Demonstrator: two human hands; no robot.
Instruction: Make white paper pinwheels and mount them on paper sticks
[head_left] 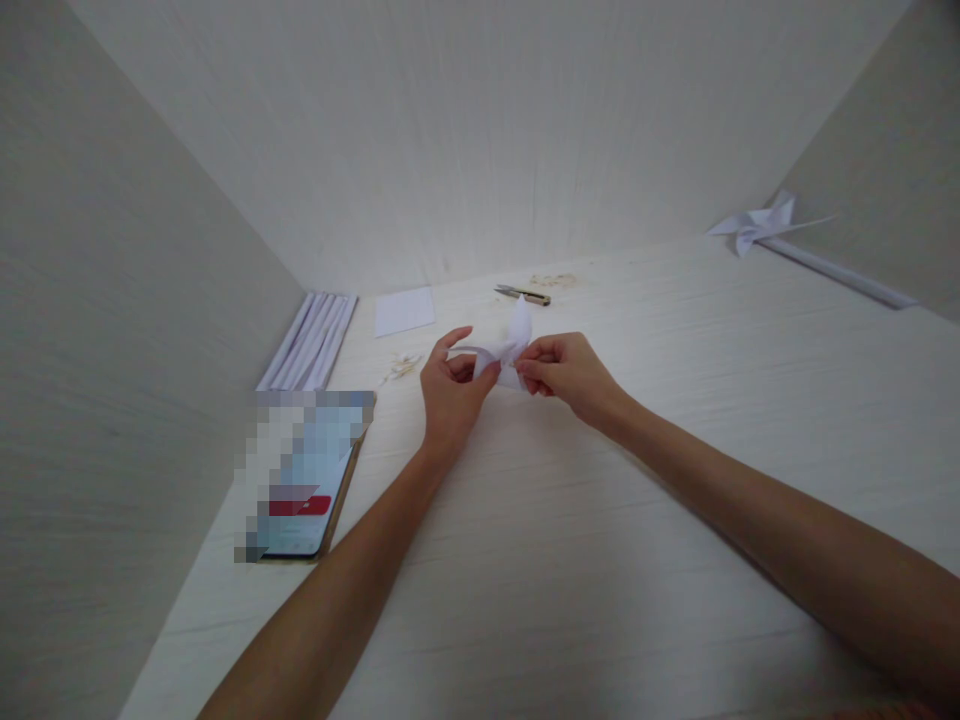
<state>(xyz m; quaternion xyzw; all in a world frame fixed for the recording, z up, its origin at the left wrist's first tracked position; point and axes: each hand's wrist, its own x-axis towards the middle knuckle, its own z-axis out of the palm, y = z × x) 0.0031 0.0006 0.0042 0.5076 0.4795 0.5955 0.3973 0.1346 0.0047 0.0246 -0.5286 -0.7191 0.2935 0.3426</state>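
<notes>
A white paper pinwheel (519, 322) with curled blades is held just above the table, near the middle of the view. My left hand (452, 400) grips it from the left, thumb pressed near its centre and index finger stretched outward. From the right, my right hand (568, 372) is closed in a pinch against the pinwheel's middle. Whatever sits between those right fingertips is too small to make out. Just beyond the pinwheel lie thread snips (534, 298). Small pale stick-like bits (403, 367) are scattered to the left of my left hand.
A phone (300, 535) lies at left, partly blurred out, with rolled paper tubes (309, 340) behind it. By the back wall are a white paper square (405, 311) and more pale bits (553, 281). Far right, another pinwheel (759, 222) sits on a paper stick (840, 268).
</notes>
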